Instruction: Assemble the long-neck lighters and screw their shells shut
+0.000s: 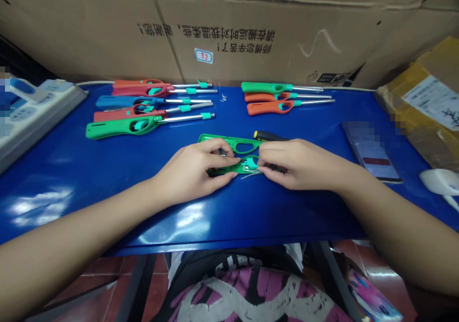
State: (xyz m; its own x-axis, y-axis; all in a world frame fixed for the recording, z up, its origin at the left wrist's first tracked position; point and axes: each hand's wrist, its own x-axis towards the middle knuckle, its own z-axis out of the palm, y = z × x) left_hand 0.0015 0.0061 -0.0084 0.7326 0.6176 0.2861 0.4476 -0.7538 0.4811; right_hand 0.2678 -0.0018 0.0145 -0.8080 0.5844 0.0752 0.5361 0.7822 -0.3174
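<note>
A green gas lighter lies taken apart at the middle of the blue table. One green half shell point(245, 147) rests behind my hands; the nearer half, with a teal trigger point(250, 163) and thin wires in it, sits between them. My left hand point(201, 166) grips the left part of this nearer half, thumb and fingers closed around it. At its right end, the fingers of my right hand point(287, 163) are pinched together beside the trigger; whatever small part they hold is hidden. A screwdriver point(268, 136) with a black and yellow handle lies just behind my right hand.
Several lighters, among them a green one point(124, 127) and a blue one point(125, 102), lie at the back left. More, including an orange one point(268, 107), lie back right. A cardboard box point(222, 6) walls the rear. A power strip point(32, 107) stands left, a phone point(373, 155) right.
</note>
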